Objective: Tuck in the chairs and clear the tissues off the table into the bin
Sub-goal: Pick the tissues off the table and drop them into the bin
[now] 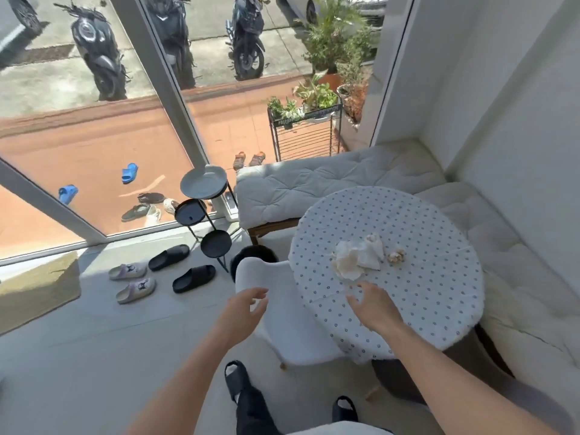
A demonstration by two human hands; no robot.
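The right hand is reaching, fingers spread and empty, toward the tissues lying mid-bench; gathering every crumpled piece in one scoop seems best. The left hand is hovering open beside the chair.

Crumpled soft paper tissues lie on the counter's matt dotted cloth; the chair looks smooth white plastic.
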